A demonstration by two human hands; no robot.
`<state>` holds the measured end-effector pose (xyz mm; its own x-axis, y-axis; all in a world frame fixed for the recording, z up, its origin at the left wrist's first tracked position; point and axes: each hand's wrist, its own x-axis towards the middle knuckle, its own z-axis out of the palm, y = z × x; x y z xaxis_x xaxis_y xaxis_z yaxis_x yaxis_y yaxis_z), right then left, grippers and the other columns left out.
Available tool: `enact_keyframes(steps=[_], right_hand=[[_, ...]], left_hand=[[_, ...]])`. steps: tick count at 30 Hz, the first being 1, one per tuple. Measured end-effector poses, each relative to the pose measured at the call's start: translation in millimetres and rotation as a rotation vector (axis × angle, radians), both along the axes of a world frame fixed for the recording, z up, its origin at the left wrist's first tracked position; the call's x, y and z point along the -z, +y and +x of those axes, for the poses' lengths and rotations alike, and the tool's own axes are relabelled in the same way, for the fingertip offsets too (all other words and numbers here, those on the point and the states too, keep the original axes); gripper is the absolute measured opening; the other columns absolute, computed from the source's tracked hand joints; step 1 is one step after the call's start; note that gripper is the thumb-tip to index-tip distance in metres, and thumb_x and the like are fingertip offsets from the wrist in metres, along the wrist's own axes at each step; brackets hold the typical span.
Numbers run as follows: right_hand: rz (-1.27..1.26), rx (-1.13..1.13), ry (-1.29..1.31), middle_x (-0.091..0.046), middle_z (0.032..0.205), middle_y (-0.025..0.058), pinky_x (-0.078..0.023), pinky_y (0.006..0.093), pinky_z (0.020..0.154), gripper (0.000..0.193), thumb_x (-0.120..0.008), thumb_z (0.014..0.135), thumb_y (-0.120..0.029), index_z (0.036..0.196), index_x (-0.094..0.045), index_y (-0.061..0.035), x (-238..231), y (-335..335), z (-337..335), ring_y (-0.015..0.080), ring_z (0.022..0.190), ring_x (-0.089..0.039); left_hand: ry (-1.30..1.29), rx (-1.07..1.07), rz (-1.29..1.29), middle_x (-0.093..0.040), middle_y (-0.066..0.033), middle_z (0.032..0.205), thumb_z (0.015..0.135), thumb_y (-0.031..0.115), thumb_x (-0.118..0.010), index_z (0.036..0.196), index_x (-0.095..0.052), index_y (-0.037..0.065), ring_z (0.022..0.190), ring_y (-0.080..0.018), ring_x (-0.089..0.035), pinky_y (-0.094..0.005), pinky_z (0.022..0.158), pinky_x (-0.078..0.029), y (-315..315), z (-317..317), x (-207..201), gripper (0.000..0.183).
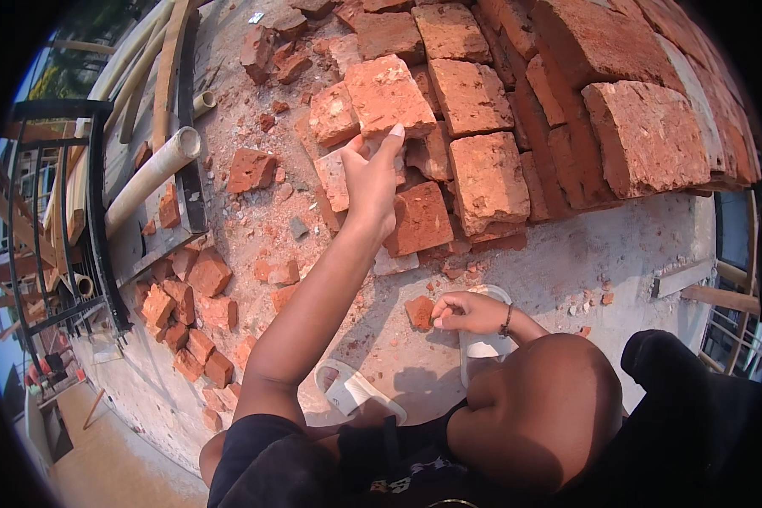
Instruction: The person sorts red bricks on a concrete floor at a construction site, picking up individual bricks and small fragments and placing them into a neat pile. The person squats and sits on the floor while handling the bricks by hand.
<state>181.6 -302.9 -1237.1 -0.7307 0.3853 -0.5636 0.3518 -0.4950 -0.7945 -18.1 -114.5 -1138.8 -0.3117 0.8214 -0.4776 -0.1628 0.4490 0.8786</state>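
My left hand (372,182) reaches forward to the brick pile. Its thumb presses the near edge of an orange-red brick (387,89), and its fingers are tucked under that edge. The brick lies slightly tilted over other bricks. Nearer to me, my right hand (476,313) has its fingers curled together, with a bracelet on the wrist. A small broken brick piece (419,312) sits against its fingertips. Below the left hand, a darker red brick (418,219) leans at the pile's front.
Stacked bricks (488,179) rise ahead and to the right. Broken brick chunks (209,273) and rubble are strewn over the concrete on the left. A bamboo pole (155,179) and a black metal frame (102,212) stand at the far left. My sandals (357,391) are close below.
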Motion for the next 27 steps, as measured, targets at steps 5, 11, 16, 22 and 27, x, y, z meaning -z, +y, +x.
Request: enact_keyframes(steps=[5,11,16,22,27], right_hand=[[-0.049,0.038,-0.077,-0.072,0.107,0.0059,-0.053,0.0326,0.089,0.040,-0.076,0.097,-0.042,0.117,-0.069,-0.0092,6,-4,15,0.0159,0.101,-0.067],[-0.014,0.016,-0.085,-0.072,0.104,0.0056,-0.053,0.0319,0.088,0.040,-0.077,0.097,-0.042,0.116,-0.069,-0.0079,14,-4,21,0.0143,0.099,-0.067],[-0.003,-0.054,-0.173,-0.071,0.101,0.0051,-0.054,0.0321,0.087,0.035,-0.075,0.098,-0.039,0.114,-0.070,-0.0074,11,6,22,0.0133,0.098,-0.067],[-0.069,-0.010,-0.189,-0.072,0.098,0.0039,-0.054,0.0321,0.085,0.034,-0.076,0.098,-0.038,0.111,-0.070,-0.0076,11,7,8,0.0137,0.095,-0.068],[0.062,-0.111,-0.198,-0.070,0.096,0.0035,-0.053,0.0319,0.084,0.038,-0.074,0.098,-0.043,0.110,-0.070,-0.0076,2,-4,11,0.0143,0.090,-0.065]], left_hand=[[0.877,0.492,0.342,-0.043,-0.0319,0.147,0.078,0.049,-0.092,0.157,-0.022,-0.010,0.141,-0.0429,-0.043,-0.0506,0.118,-0.037,28,-25,41,0.120],[0.956,0.729,0.613,-0.050,-0.0356,0.144,0.070,0.053,-0.095,0.159,-0.012,-0.018,0.139,-0.0473,-0.045,-0.0517,0.117,-0.038,65,-42,67,0.141],[1.014,0.712,0.506,-0.053,-0.0343,0.144,0.067,0.053,-0.096,0.157,-0.018,-0.020,0.139,-0.0460,-0.045,-0.0527,0.116,-0.039,67,-33,68,0.140],[0.989,0.922,0.484,-0.058,-0.0328,0.141,0.073,0.068,-0.086,0.152,-0.038,-0.014,0.139,-0.0459,-0.050,-0.0596,0.114,-0.039,93,-57,52,0.123],[0.924,0.547,0.719,-0.054,-0.0296,0.147,0.087,0.080,-0.065,0.149,-0.049,-0.005,0.140,-0.0465,-0.051,-0.0653,0.116,-0.037,202,-67,67,0.106]])
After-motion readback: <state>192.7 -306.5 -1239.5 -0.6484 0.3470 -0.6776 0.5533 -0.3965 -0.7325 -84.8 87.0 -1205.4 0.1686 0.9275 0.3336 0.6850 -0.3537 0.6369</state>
